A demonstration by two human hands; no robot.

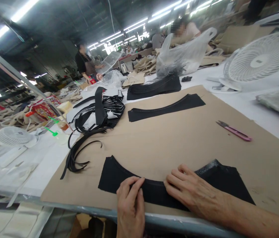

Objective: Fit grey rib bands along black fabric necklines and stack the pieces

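Note:
A curved black fabric piece lies flat near the table's front edge, its inner curve facing away from me. My left hand pinches the curved edge left of its middle, thumb and forefinger together. Farther right along the same edge, my right hand has its fingers bent and pressed together on the fabric. The right end of the edge shows a greyish, shiny strip. Beyond it lies a similar black piece. Pink-handled thread snips rest to the right.
Brown board covers the white table. Thin black strips and a striped black bundle lie left, near green-tipped bottles. A black fabric stack, plastic bag and white fan stand behind. People work farther back.

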